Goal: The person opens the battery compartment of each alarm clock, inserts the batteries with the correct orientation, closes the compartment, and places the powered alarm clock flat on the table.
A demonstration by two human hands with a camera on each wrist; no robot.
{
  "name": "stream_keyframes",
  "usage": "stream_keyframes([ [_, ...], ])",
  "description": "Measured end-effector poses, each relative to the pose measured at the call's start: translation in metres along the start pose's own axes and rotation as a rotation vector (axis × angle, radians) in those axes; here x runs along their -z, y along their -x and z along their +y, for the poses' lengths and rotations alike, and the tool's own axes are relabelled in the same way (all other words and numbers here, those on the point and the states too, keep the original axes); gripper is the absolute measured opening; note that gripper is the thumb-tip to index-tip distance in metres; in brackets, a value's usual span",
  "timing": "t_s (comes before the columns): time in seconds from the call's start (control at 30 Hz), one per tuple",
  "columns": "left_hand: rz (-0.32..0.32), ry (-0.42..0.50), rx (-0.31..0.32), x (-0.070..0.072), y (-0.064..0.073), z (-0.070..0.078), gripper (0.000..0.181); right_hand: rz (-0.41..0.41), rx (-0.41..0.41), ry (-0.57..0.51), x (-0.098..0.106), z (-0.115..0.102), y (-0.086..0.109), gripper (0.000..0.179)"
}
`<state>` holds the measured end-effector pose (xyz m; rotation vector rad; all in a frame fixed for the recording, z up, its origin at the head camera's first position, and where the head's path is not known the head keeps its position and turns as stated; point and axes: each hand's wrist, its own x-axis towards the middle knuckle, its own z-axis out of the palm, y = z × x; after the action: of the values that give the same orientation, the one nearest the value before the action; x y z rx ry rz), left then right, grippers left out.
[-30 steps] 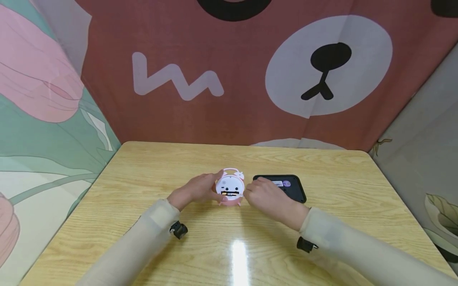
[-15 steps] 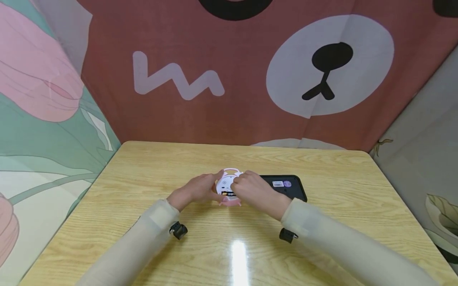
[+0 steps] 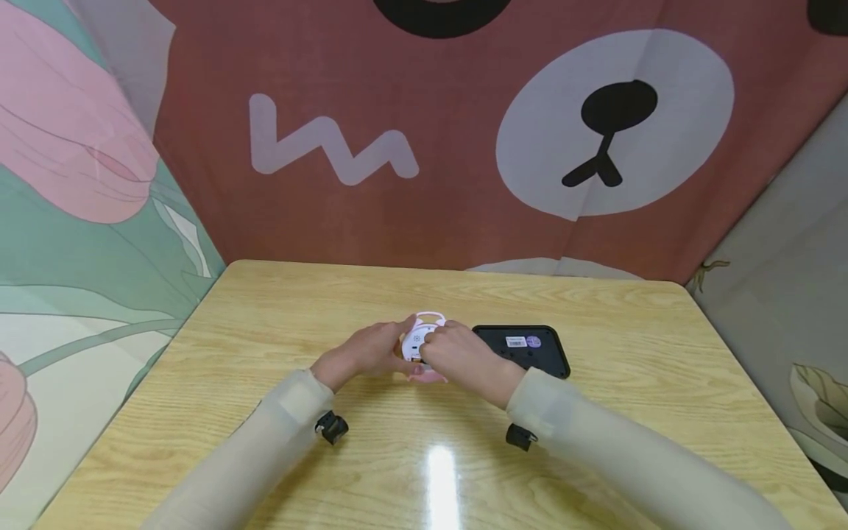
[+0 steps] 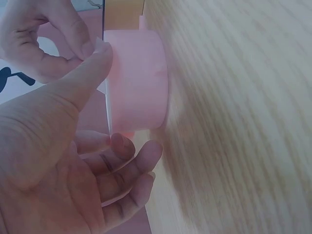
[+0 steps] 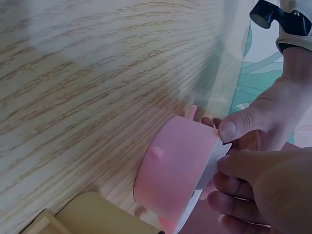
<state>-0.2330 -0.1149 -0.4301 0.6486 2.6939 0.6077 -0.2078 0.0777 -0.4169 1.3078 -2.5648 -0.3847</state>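
A pink and white twin-bell style alarm clock (image 3: 415, 340) lies face down on the table, its white back upward. My left hand (image 3: 371, 350) grips its left side, thumb at the rim of the back. A battery (image 3: 415, 360) shows in the clock's slot, mostly covered by my right hand (image 3: 470, 362). In the right wrist view, my right thumb and fingers pinch a thin whitish battery cover (image 5: 213, 165) against the clock's back. The same cover (image 4: 100, 46) peeks out by the left thumb in the left wrist view.
A black rounded tray-like object (image 3: 546, 353) with a label and a purple sticker lies right of the clock, close to the right hand. The wooden table (image 3: 318, 294) meets a printed cloth (image 3: 331, 221) at the back.
My right hand has moved left from beside the clock to over its back, bringing the whitish cover onto the battery slot. The left hand has kept its grip.
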Motion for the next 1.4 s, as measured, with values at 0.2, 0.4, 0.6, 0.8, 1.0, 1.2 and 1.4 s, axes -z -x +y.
stream_keyframes([
  [0.2, -0.001, -0.016, 0.005, -0.0001, -0.0004, 0.0, 0.101, -0.009, -0.008, 0.001, -0.0006, -0.002, -0.0023, 0.009],
  [0.4, -0.001, -0.013, 0.007, -0.0003, -0.0006, -0.0002, 0.102, -0.016, -0.008, 0.0, -0.0013, -0.0021, -0.0032, 0.01],
  [0.6, -0.002, -0.011, 0.004, -0.0004, -0.0005, -0.0004, 0.103, -0.024, -0.004, 0.008, -0.0016, -0.002, -0.0032, 0.012],
  [0.8, -0.006, -0.01, 0.008, -0.0012, -0.0007, -0.0011, 0.103, -0.03, -0.003, 0.018, -0.0017, -0.0023, -0.0032, 0.013],
  [1.0, -0.004, -0.003, 0.004, -0.0009, 0.0005, -0.001, 0.102, -0.035, -0.008, 0.027, -0.0014, -0.0025, -0.0027, 0.016],
  [1.2, -0.003, -0.003, -0.003, -0.0012, 0.0002, -0.0017, 0.103, 0.036, -0.002, 0.042, -0.0051, -0.004, -0.0043, 0.023],
  [1.4, 0.0, -0.002, -0.001, -0.0014, 0.0, -0.0019, 0.103, 0.088, 0.007, 0.074, -0.0087, -0.0042, -0.0041, 0.04],
])
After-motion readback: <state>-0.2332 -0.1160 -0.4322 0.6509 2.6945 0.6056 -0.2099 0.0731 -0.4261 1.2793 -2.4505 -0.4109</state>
